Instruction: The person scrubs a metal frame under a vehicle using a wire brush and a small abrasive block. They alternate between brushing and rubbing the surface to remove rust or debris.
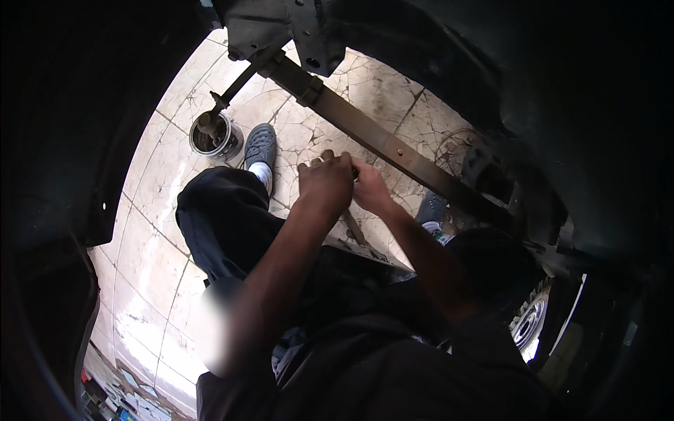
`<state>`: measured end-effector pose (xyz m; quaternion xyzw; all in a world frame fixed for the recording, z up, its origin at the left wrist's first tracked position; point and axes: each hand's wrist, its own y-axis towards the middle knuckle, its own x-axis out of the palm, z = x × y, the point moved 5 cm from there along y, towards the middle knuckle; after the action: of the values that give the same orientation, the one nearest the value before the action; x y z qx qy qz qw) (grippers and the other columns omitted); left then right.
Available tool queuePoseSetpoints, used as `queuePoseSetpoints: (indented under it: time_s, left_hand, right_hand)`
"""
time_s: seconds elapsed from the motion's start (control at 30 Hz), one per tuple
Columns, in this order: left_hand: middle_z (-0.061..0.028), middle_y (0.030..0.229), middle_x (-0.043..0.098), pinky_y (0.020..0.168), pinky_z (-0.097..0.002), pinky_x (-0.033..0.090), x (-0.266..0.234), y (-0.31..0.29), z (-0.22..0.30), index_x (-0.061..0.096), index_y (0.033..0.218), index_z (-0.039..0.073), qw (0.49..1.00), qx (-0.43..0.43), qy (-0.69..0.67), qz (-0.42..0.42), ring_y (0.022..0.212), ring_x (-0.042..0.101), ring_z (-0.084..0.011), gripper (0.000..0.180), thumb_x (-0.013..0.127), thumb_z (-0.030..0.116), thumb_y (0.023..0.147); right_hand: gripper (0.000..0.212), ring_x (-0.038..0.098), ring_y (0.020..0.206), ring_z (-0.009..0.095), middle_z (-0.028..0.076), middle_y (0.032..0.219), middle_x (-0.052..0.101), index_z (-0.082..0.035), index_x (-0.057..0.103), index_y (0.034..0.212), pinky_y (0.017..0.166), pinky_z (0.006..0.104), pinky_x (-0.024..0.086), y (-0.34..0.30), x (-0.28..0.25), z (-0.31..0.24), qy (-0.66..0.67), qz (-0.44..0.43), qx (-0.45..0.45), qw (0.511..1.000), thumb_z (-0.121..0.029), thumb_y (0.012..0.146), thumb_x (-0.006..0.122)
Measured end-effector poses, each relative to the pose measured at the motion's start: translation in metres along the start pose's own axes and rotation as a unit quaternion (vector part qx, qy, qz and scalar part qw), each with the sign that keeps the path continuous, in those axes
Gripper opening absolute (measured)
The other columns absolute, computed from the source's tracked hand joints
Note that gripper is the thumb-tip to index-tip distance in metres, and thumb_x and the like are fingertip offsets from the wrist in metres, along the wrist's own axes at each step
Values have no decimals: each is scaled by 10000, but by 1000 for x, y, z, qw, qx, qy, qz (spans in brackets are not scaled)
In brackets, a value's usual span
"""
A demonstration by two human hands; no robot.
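My left hand (327,179) is closed, its fingers curled with the back of the hand toward me. Right beside it, my right hand (370,188) is closed too, thumb side against the left. A small dark thing shows between them, mostly covered by fingers, and I cannot make out its kind. Below the hands runs a narrow rod-like piece (353,227); whether it joins what I hold is hidden. Beyond my hands, a long rusty leaf spring (368,132) slants from upper left to lower right.
Dark vehicle underbody surrounds the view. A steering rod (239,85) with a joint hangs over a metal can (228,140) on the cracked tile floor (158,203). My grey shoe (261,145) is near the can. A wheel (530,321) shows at lower right.
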<state>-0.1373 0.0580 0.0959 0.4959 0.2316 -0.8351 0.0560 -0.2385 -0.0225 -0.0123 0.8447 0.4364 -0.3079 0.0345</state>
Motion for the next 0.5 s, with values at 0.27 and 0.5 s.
queuePoseSetpoints:
  time_s: [0.27, 0.5]
  left_hand:
    - [-168, 1147, 736, 906, -420, 578, -19, -9, 35, 682, 1276, 47, 956, 196, -217, -34, 1059, 725, -327, 437, 793, 231, 896]
    - [-135, 1016, 770, 859, -382, 590, -34, -23, 55, 750, 1132, 48, 913, 276, -296, 40, 951, 754, -291, 252, 769, 47, 881]
  right_hand:
    - [250, 765, 770, 163, 74, 826, 770, -44, 752, 1020, 722, 327, 592, -89, -129, -82, -56, -171, -31, 983, -291, 982, 749]
    - [287, 759, 775, 208, 131, 899, 765, -28, 767, 1065, 709, 329, 576, -102, -138, -75, -17, -23, -43, 999, -285, 938, 789]
